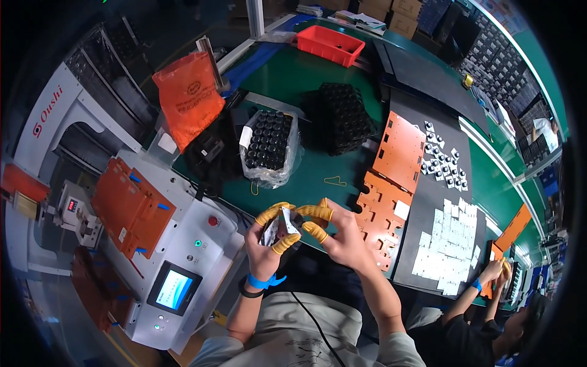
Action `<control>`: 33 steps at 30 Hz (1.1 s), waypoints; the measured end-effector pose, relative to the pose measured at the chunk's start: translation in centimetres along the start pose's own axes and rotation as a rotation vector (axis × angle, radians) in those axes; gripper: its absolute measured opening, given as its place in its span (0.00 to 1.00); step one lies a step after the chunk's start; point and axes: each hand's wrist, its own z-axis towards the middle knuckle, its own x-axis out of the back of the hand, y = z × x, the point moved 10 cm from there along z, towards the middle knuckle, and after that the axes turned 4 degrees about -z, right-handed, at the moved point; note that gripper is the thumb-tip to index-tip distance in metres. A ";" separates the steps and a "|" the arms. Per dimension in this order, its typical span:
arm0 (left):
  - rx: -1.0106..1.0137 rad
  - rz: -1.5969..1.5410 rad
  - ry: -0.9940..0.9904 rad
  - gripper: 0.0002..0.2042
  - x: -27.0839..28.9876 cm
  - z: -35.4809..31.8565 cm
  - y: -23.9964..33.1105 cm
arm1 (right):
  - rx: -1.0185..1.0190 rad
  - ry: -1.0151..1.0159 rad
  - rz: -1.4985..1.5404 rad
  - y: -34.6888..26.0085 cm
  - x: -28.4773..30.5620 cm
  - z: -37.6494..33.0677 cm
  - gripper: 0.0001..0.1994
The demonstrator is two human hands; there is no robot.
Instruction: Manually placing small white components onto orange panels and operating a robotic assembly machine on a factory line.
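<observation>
My left hand [264, 249], in yellow finger cots, is closed on small white boards [287, 221] in front of my body. At the upper edge of these boards, the covered fingertips of my right hand [337, 233] pinch a small dark part [295, 216]; its exact kind is partly hidden by the fingers. Beyond my hands, a clear plastic bag [281, 176] surrounds a tray of black lens-like cylinders [266, 140]. Farther right lie white boards [449, 241] in a spread, and small boards with black round parts [443, 160] on them.
Orange fixture plates [386, 211] lie to my right. A white machine with a touchscreen [174, 289] stands at left, bearing an orange fixture [131, 208]. Black trays [345, 119], a red bin [330, 44] and an orange bag [188, 95] are farther back. A co-worker's hands [498, 272] work at far right.
</observation>
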 end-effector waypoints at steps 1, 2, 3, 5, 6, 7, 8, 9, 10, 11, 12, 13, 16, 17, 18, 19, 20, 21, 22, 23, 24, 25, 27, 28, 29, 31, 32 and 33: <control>-0.002 0.002 -0.002 0.28 -0.1 0.0 0.0 | 0.034 0.024 -0.087 -0.2 0.3 -0.2 0.13; -0.033 0.048 -0.005 0.28 -0.3 0.0 0.2 | 0.036 0.027 -0.086 -0.3 0.4 -0.2 0.13; -0.062 0.093 -0.011 0.28 -0.5 0.1 0.5 | 0.021 0.024 -0.009 -0.3 0.6 -0.2 0.13; -0.083 0.113 -0.019 0.28 -1.1 0.0 0.5 | 0.007 0.027 0.067 -0.3 1.0 -0.3 0.13; -0.106 0.134 -0.019 0.29 -1.3 0.0 0.8 | -0.006 0.026 0.096 -0.2 1.2 -0.4 0.13; -0.109 0.136 -0.021 0.29 -1.3 -0.1 0.7 | -0.019 0.025 0.126 -0.1 1.3 -0.4 0.13; -0.117 0.187 -0.028 0.29 -1.3 -0.1 0.6 | -0.015 0.027 0.127 -0.3 1.4 -0.4 0.13; -0.125 0.236 -0.035 0.29 -1.4 -0.1 0.6 | -0.050 0.025 0.108 -0.2 1.5 -0.6 0.13; -0.127 0.237 -0.037 0.29 -1.6 -0.1 0.5 | -0.085 0.023 0.088 -0.1 1.6 -0.7 0.13; -0.135 0.198 -0.042 0.29 -1.7 -0.1 0.6 | -0.083 0.025 0.089 0.0 1.6 -0.9 0.13; -0.141 0.158 -0.051 0.28 -2.0 -0.1 0.6 | -0.001 0.041 0.023 -0.6 1.9 -1.0 0.13; -0.141 0.158 -0.056 0.28 -2.2 -0.1 0.6 | 0.081 0.057 -0.043 -1.1 2.1 -1.3 0.14; -0.067 0.119 -0.043 0.27 -2.1 -0.2 -0.2 | 0.226 0.050 -0.219 -1.5 2.3 -1.9 0.12; -0.018 0.070 -0.043 0.26 -2.1 -0.2 -1.0 | 0.258 0.015 -0.264 -1.7 2.0 -2.0 0.12; 0.029 0.023 -0.043 0.25 -2.0 -0.1 -1.8 | 0.256 0.021 -0.264 -2.0 2.2 -2.1 0.12; 0.032 0.025 -0.050 0.25 -2.2 -0.1 -2.2 | 0.227 0.009 -0.316 -2.3 2.2 -2.2 0.12; 0.120 -0.060 -0.026 0.24 -2.1 -0.1 -3.4 | 0.196 -0.002 -0.368 -2.3 2.2 -2.2 0.12; 0.209 -0.146 -0.005 0.23 -2.3 -0.2 -4.9 | 0.189 0.007 -0.373 -2.3 2.2 -2.4 0.12; 0.245 -0.121 0.027 0.22 -2.1 -0.2 -6.3 | 0.178 0.090 -0.484 -2.3 2.5 -2.7 0.12; 0.252 -0.081 0.054 0.21 -2.4 -0.4 -7.2 | 0.163 0.173 -0.597 -2.2 2.7 -3.1 0.13; 0.266 -0.045 0.072 0.20 -3.1 -0.5 -8.3 | 0.119 0.266 -0.714 -0.2 2.7 -4.2 0.14; 0.290 -0.008 0.039 0.17 -3.7 -0.7 -9.0 | 0.096 0.280 -0.728 0.9 2.9 -4.9 0.14; 0.307 0.074 -0.047 0.16 -4.9 -0.7 -10.3 | 0.059 0.424 -0.755 1.7 4.8 -6.6 0.16; 0.297 0.159 -0.104 0.15 -5.5 -0.6 -10.7 | -0.009 0.462 -0.768 2.0 6.8 -7.8 0.16; 0.343 0.148 -0.148 0.13 -5.7 -0.9 -11.3 | -0.081 0.577 -0.718 4.4 9.1 -9.7 0.13; 0.351 0.053 -0.182 0.13 -6.2 -0.9 -11.8 | -0.378 0.847 -0.537 8.7 14.7 -14.7 0.10; 0.364 0.053 -0.128 0.13 -5.9 -1.0 -12.0 | -0.575 0.885 -0.513 10.7 16.6 -17.2 0.10; 0.371 0.030 -0.121 0.13 -6.1 -1.0 -12.3 | -0.632 0.913 -0.437 13.0 17.6 -20.0 0.11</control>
